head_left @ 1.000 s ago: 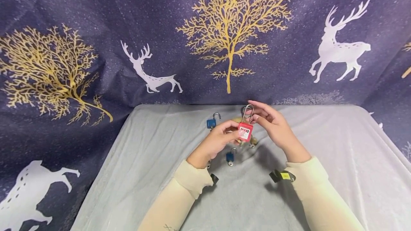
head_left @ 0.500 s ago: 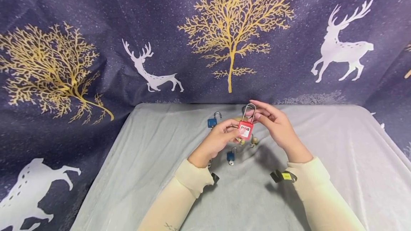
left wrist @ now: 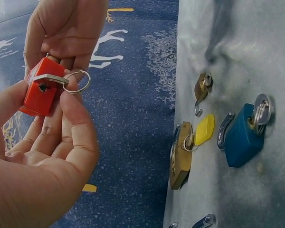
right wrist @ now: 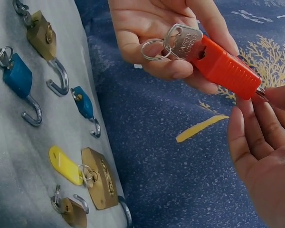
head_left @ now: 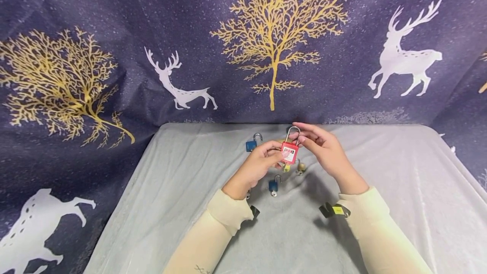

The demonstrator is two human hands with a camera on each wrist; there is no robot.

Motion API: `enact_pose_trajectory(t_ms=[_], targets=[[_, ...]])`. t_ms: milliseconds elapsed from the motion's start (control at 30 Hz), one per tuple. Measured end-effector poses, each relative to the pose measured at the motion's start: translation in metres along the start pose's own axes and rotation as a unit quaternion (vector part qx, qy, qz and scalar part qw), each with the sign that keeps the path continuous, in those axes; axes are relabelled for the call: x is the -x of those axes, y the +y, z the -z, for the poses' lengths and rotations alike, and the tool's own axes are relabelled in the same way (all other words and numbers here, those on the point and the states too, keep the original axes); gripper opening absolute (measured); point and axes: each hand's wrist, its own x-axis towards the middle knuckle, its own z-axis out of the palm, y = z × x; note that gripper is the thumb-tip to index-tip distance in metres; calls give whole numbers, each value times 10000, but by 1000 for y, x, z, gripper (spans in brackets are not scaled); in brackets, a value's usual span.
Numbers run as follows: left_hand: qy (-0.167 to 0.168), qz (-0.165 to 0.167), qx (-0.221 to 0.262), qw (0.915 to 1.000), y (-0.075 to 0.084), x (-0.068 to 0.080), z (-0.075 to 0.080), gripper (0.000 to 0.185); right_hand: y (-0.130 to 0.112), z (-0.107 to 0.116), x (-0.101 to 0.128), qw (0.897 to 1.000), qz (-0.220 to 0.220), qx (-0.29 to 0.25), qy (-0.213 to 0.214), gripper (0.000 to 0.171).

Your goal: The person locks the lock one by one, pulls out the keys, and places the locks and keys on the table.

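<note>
My left hand (head_left: 255,165) grips the body of a red padlock (head_left: 290,152) with a white label, held up above the table. My right hand (head_left: 323,149) pinches its tall silver shackle (head_left: 293,129) between thumb and fingers, also seen in the right wrist view. At the padlock's bottom face is a silver key (right wrist: 186,42) with a split ring (left wrist: 83,81). How deep the key sits cannot be told. On the table below lie several padlocks: blue ones (left wrist: 244,135) and brass ones (right wrist: 100,178), with keys in them.
A yellow tag (right wrist: 65,165) hangs from the large brass padlock's key ring. One blue padlock (head_left: 273,185) lies nearer me, another (head_left: 251,146) farther back. The grey cloth-covered table (head_left: 163,223) ends at a dark printed curtain (head_left: 190,12).
My right fingers have come slightly down and left with the shackle, and less of it shows above the red body. The padlock has shifted a little; my left hand keeps its grip.
</note>
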Motion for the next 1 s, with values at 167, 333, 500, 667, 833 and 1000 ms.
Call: enact_pose_trajectory(t_ms=[167,333,500,667,833,1000], targets=[[115,-38,-28,9999,2,1,-2,29,1,-2,1,10000,66,-53,-31,41],[351,-112,44,9993,2,0,-2,28,1,-7,1,9994,120,100,-296,52],[483,-146,120,9987,2,1,-2,29,1,-10,3,9971,86,561,-503,67],[555,-123,155,9983,0,0,-1,28,0,-12,3,9938,15,1000,-486,70],[673,45,96,9977,-2,-1,0,31,0,-15,2,9918,-193,1231,-269,67],[756,272,70,9967,-2,-1,-2,37,3,-16,2,9932,-308,1123,-51,65]])
